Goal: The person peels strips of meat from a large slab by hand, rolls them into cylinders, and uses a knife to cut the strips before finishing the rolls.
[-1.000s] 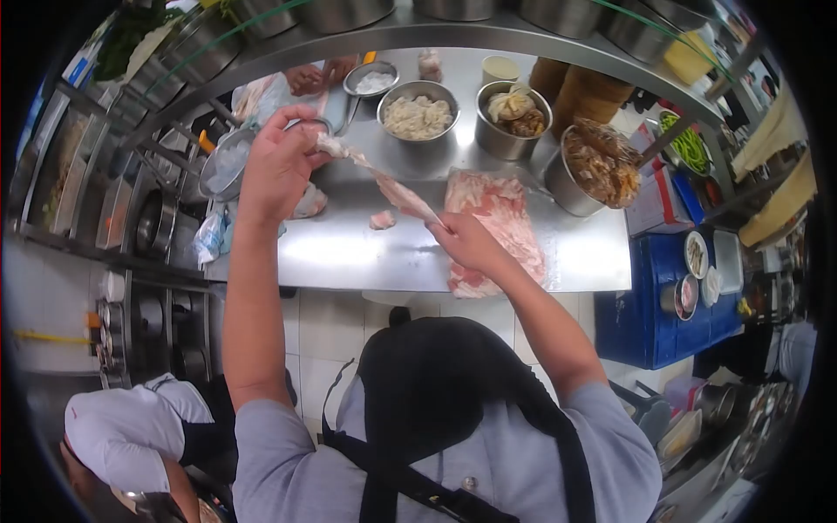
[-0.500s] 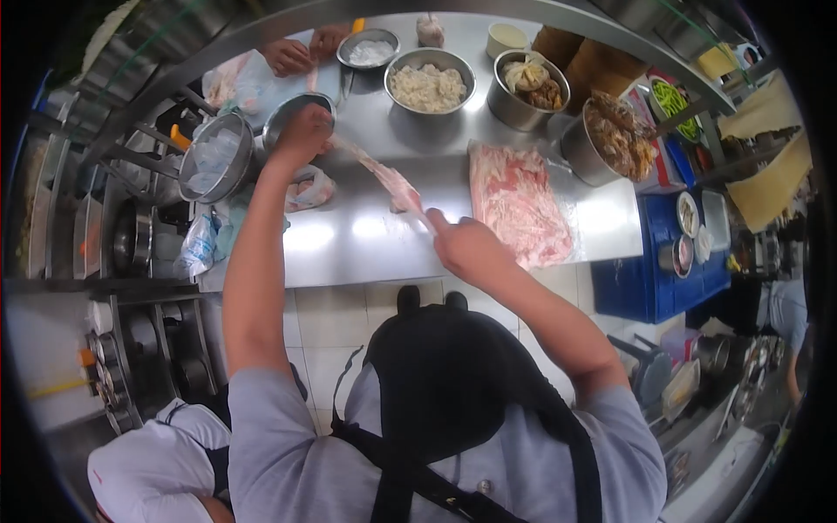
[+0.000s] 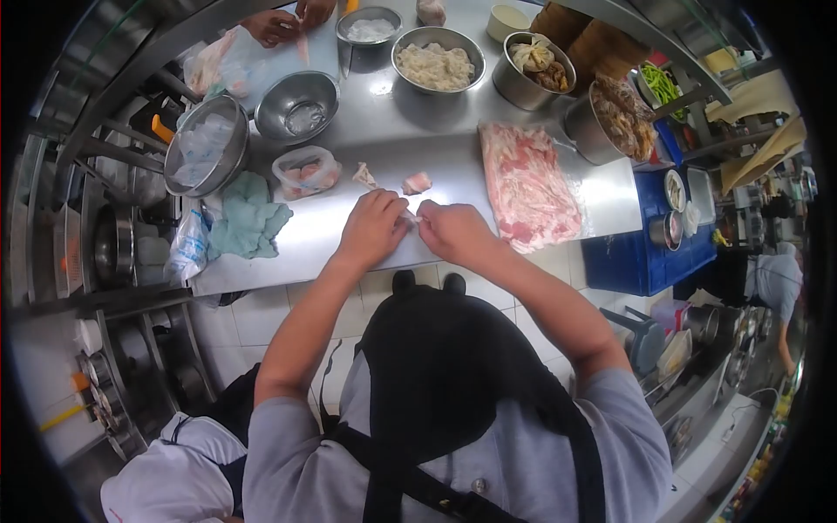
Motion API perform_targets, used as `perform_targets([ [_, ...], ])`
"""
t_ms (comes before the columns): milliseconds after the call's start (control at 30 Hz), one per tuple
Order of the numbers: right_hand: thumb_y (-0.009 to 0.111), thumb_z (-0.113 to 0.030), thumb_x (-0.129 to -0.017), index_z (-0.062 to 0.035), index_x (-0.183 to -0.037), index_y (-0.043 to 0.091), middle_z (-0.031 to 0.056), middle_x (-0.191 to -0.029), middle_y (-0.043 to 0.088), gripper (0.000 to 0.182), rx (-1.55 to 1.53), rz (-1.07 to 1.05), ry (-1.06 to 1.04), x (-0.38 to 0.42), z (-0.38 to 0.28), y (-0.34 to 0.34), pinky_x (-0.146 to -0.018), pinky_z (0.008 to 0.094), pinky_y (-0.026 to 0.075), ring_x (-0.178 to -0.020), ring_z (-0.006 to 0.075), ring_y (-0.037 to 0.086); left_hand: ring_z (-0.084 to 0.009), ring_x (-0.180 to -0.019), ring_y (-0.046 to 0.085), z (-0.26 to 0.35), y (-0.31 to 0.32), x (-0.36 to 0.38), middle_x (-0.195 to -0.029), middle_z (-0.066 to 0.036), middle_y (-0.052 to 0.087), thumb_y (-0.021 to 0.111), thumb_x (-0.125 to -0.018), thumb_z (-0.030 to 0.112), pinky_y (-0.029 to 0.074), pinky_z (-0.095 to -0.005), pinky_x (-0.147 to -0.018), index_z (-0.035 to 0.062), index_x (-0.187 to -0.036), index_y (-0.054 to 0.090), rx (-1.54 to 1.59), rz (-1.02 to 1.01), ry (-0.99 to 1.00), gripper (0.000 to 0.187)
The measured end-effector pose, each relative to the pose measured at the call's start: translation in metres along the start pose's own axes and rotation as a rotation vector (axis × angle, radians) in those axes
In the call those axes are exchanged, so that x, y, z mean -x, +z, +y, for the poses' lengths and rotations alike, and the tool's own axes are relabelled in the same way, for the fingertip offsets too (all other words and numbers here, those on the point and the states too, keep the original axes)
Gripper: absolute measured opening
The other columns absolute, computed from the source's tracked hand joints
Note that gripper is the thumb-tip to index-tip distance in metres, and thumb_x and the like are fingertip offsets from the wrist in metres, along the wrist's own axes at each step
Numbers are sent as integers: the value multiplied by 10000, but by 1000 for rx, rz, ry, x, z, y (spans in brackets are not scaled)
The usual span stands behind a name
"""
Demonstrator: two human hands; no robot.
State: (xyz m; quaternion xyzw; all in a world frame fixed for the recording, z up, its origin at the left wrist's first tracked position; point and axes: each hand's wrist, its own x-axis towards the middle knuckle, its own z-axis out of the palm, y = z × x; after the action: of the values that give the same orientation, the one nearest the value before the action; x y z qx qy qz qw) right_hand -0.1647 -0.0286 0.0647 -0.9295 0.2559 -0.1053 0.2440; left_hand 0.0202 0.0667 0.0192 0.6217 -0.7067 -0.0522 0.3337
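Note:
My left hand [image 3: 373, 228] is closed near the front of the steel table, with a pale strip of meat [image 3: 364, 177] sticking out beyond its fingers. Close beside it, my right hand [image 3: 458, 234] is closed too, pinching what looks like the whitish other end of the strip. Most of the strip is hidden by my fingers. A small pink chunk of meat [image 3: 417, 183] lies on the table just beyond my hands. To the right rests a large marbled slab of meat [image 3: 530, 187]. A clear plastic tub [image 3: 307, 173] with meat pieces stands to the left.
Behind the tub sits a steel bowl [image 3: 297, 106]; left are a bowl of plastic bags [image 3: 207, 146] and a green cloth [image 3: 246, 218]. Filled bowls and pots [image 3: 438, 59] stand at the back. Another person's hands [image 3: 288, 24] work at the far left. An overhead shelf edge crosses above.
My left hand has come from the steel bowl down to beside my right hand. The strip, stretched out before, is now gathered between them. The view has shifted slightly.

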Motion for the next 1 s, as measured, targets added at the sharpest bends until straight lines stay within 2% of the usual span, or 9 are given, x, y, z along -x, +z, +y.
perform_targets([
  [133, 621, -204, -943, -44, -965, 656, 198, -767, 685, 165, -51, 34, 15, -26, -12, -34, -697, 529, 533, -738, 421, 681, -340, -997, 664, -18, -10, -18, -1018, -133, 695, 701, -853, 104, 539, -431, -901, 33, -1132, 692, 153, 62, -105, 288],
  [233, 620, -221, -910, -62, -901, 660, 187, -822, 697, 164, -85, 94, 43, -56, -19, -66, -727, 506, 528, -823, 424, 681, -279, -955, 701, -31, -41, -41, -1033, -117, 726, 704, -909, 157, 542, -386, -849, 50, -1113, 725, 329, -24, -297, 231],
  [300, 611, -225, -912, -46, -881, 667, 195, -829, 699, 190, -120, 62, 89, -74, -30, -95, -732, 498, 532, -823, 423, 681, -225, -906, 703, -31, -66, -58, -1000, -115, 739, 684, -954, 218, 530, -360, -837, 42, -1103, 735, 419, -250, -505, 235],
  [467, 597, -212, -914, -44, -892, 685, 195, -831, 703, 191, -144, 85, 14, -96, -35, -121, -731, 495, 533, -822, 417, 686, -200, -851, 703, -41, -87, -94, -940, -117, 753, 674, -949, 172, 537, -340, -807, 17, -1104, 727, 314, -199, -484, 226],
  [567, 598, -236, -966, -61, -1015, 688, 167, -824, 703, 203, -119, 114, -38, -84, -42, -120, -689, 451, 523, -759, 366, 691, -238, -865, 723, -43, -90, -98, -933, -127, 755, 666, -945, 164, 547, -347, -827, 32, -1097, 732, 447, -10, -509, 212],
  [633, 605, -216, -963, -47, -1019, 664, 160, -746, 674, 187, 46, 75, -121, -64, -45, -109, -662, 475, 517, -691, 372, 677, -264, -1035, 708, -47, -84, -89, -1138, -142, 733, 662, -933, 178, 541, -375, -903, 44, -1167, 713, 278, -11, -366, 274],
  [767, 608, -175, -944, -35, -1002, 639, 144, -677, 643, 155, 275, 111, -314, -13, -16, -36, -631, 492, 510, -627, 365, 657, -313, -1156, 661, -53, -33, -35, -1206, -160, 705, 636, -912, 130, 521, -417, -992, 20, -1136, 713, -17, -78, -117, 261],
  [833, 617, -99, -843, -21, -989, 622, 132, -716, 683, 165, 327, -283, -370, 12, 12, 8, -666, 483, 558, -673, 353, 700, -336, -1285, 575, -53, -13, -5, -1270, -174, 664, 590, -882, 53, 459, -451, -1080, 17, -1136, 698, -172, -253, 156, 278],
  [1000, 614, -100, -843, -39, -945, 604, 124, -701, 674, 120, 213, -303, -397, 44, 33, 44, -678, 487, 554, -666, 357, 691, -342, -1319, 542, -19, -11, 12, -1267, -175, 635, 565, -874, 77, 424, -468, -1130, -23, -1119, 672, -144, -153, 143, 285],
])
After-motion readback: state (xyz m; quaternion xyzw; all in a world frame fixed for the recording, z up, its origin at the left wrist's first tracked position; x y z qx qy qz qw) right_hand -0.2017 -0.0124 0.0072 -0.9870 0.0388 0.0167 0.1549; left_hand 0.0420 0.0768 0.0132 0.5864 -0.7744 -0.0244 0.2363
